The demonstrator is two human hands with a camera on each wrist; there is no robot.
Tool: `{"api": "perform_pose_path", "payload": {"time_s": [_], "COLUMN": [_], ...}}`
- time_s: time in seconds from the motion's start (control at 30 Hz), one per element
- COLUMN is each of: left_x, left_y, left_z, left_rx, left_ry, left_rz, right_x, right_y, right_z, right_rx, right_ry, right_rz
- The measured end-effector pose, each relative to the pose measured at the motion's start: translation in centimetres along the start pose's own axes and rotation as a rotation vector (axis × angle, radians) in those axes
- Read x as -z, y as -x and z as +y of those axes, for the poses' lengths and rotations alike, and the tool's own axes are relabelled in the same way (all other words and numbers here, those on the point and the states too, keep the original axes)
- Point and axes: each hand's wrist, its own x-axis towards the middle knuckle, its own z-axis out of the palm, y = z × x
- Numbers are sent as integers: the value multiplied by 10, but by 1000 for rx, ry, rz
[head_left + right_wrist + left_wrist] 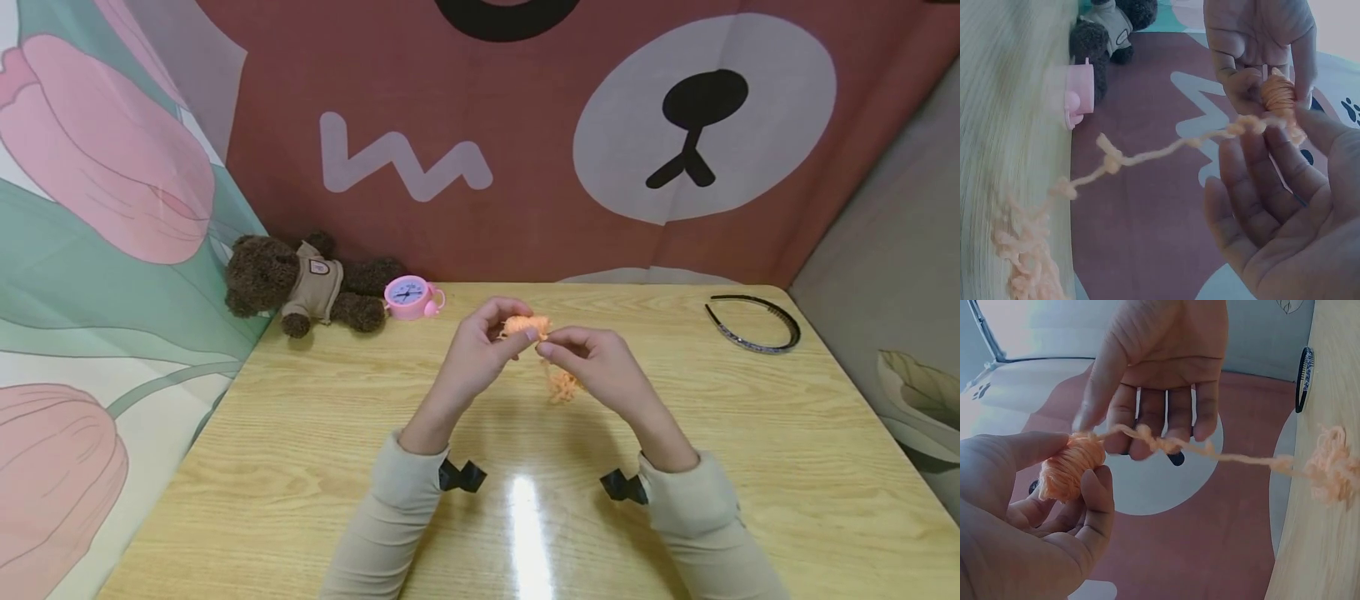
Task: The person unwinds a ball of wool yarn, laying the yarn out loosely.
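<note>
A small wound bundle of peach-orange yarn (527, 325) is gripped between the thumb and fingers of my left hand (477, 348). Close beside it, my right hand (606, 367) pinches the yarn at the bundle's end between thumb and forefinger, its other fingers loosely extended. From there a knotted, lumpy strand (1241, 457) runs past the right fingers and down to a loose, tangled heap of the same yarn (562, 387) on the table. In the right wrist view the strand (1154, 153) hangs slack, with several knots along it.
A brown teddy bear (315, 287) in a beige top lies at the table's back left, with a pink alarm clock (408, 297) beside it. Near the back right corner lies a dark, sparkly headband (757, 343). A printed curtain (525, 225) hangs behind the wooden table (300, 467).
</note>
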Motion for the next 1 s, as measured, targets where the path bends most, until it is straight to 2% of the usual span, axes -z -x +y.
{"api": "perform_pose_path", "payload": {"time_s": [0.2,0.57,0.77,1.0], "left_x": [2,9,11,14], "left_y": [0,-1,-1,-2], "left_z": [-1,1,1,1], "left_rx": [4,18,24,12], "left_ry": [-15,-1,10,27], "left_rz": [6,48,66,82], "right_x": [7,43,54,64], "right_y": [2,6,6,8], "right_z": [0,11,15,21], "right_rx": [29,35,19,18], "right_ry": [-8,-99,-168,-196], "right_rz": [67,286,347,390]}}
